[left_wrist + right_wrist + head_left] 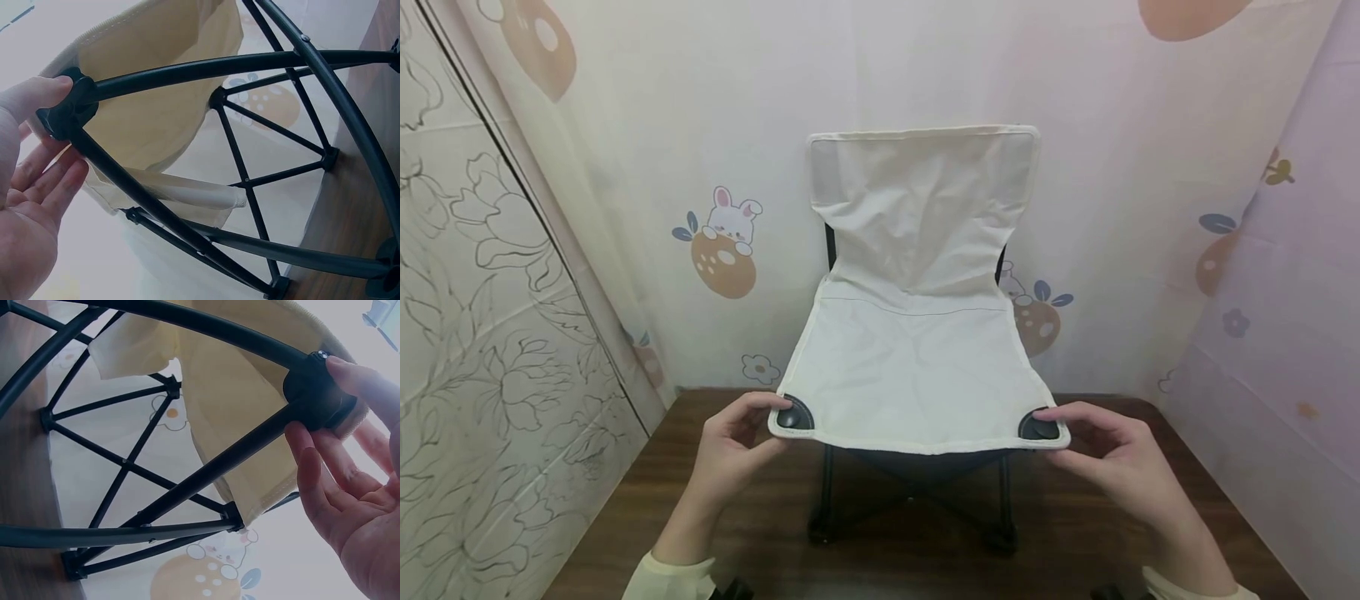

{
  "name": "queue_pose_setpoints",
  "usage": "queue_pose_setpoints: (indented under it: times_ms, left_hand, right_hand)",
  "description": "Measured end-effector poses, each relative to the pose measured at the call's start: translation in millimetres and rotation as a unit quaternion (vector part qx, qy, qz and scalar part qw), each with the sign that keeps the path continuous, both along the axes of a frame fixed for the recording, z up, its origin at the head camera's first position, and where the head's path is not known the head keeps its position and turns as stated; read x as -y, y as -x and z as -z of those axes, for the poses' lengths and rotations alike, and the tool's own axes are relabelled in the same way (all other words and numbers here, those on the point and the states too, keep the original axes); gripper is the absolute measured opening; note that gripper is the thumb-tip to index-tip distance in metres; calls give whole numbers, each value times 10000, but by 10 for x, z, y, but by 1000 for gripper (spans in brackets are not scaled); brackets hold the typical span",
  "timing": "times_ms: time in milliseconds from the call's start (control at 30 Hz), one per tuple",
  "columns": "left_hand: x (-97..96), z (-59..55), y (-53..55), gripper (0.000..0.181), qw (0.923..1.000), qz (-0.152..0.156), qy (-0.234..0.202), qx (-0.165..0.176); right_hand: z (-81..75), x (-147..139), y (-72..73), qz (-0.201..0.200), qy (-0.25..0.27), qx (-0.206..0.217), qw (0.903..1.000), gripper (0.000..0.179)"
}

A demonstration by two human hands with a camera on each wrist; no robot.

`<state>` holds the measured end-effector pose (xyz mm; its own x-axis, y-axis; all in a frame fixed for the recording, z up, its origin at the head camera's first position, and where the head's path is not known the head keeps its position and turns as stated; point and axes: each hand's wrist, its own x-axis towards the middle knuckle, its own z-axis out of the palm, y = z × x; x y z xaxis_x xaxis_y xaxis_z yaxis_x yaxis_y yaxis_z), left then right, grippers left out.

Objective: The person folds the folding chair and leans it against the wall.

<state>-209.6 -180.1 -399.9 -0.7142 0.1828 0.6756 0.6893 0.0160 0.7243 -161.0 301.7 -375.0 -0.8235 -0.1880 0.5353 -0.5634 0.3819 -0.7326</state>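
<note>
A folding camp chair (pixel 917 367) with a cream fabric seat and backrest stands unfolded, facing me. My left hand (pixel 730 446) pinches its front left seat corner, fingertips on the black corner patch (pixel 796 413) and thumb below. At the front right corner, my right hand (pixel 1123 458) pinches in the same way by the other black patch (pixel 1039 426). The left wrist view shows the thumb against a black corner joint (pixel 65 106) where dark tubes meet. A similar joint (pixel 312 394) lies between thumb and fingers in the right wrist view.
Beneath the chair is a dark brown wooden surface (pixel 700 500). Behind it hangs a pale curtain (pixel 737 100) printed with rabbits and fruit. Flower-patterned panels (pixel 490 333) rise on the left, and a pinkish curtain (pixel 1285 400) on the right. Crossed black legs (pixel 910 497) stand under the seat.
</note>
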Motion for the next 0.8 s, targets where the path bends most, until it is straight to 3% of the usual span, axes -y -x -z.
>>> queue_pose_setpoints:
  times_ms: [467,800]
  left_hand:
    - [-15,11,-10,44,9998,-159,-39,-109]
    - [-37,19,-6,45,9991,-209,-195,-301]
  right_hand:
    - [2,21,-8,124,-22,-145,9998,47]
    - [21,17,29,-121,289,-148,9994,48]
